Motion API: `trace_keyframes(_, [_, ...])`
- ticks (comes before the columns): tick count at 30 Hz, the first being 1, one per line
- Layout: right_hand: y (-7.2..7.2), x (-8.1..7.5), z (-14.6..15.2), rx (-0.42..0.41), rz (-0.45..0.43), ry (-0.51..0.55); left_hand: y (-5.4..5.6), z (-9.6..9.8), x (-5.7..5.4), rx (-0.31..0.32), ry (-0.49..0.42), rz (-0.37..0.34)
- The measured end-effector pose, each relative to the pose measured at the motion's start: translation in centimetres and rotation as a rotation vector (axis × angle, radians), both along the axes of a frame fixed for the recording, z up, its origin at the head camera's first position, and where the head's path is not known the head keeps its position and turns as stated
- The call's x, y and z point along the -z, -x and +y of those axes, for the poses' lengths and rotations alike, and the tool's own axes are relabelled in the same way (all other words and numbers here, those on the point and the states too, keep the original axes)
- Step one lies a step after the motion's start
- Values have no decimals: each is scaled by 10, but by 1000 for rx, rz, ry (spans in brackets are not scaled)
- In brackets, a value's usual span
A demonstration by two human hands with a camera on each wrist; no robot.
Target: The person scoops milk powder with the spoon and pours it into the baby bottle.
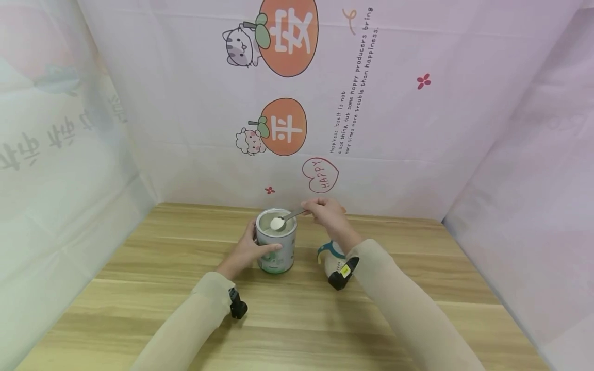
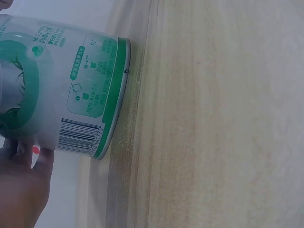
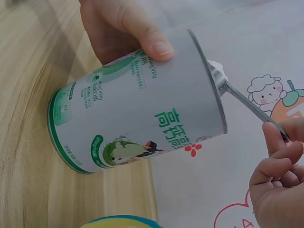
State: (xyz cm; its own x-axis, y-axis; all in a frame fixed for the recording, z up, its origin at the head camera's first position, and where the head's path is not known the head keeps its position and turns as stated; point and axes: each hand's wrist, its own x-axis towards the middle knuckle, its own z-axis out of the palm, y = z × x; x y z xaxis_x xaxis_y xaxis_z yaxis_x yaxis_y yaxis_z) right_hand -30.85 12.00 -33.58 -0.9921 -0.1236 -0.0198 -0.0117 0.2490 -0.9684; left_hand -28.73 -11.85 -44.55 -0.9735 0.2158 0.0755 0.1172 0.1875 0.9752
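A white and green milk powder can (image 1: 281, 260) stands upright on the table with its top off. My left hand (image 1: 245, 250) grips its side, thumb across the front and fingers round the far left. Over the can's mouth my right hand (image 1: 327, 214) pinches the handle of a metal spoon (image 1: 294, 214). White powder (image 1: 277, 223) is heaped in the spoon's bowl. In the right wrist view the spoon (image 3: 251, 107) slants across the can's rim, and the left thumb presses on the label. The can's barcode side (image 2: 78, 135) shows in the left wrist view.
Right of the can, partly under the right wrist, stands a pale rounded container (image 1: 332, 264) with a blue band (image 1: 328, 247). A printed cloth (image 1: 371, 175) hangs along the wooden table's (image 1: 297, 330) back edge, with cloth at both sides too.
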Motion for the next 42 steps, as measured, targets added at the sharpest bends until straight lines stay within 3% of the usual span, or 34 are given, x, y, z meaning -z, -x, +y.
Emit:
trace_keyframes(14, [-6, -8, 30, -45, 50, 6, 1, -1, 0, 1, 10, 5])
trace_keyframes(29, [-12, -12, 68, -14, 53, 16, 2, -2, 3, 13, -5, 13])
trace_keyframes(42, [-22, -2, 100, -20, 43, 142, 1, -1, 0, 0, -2, 2])
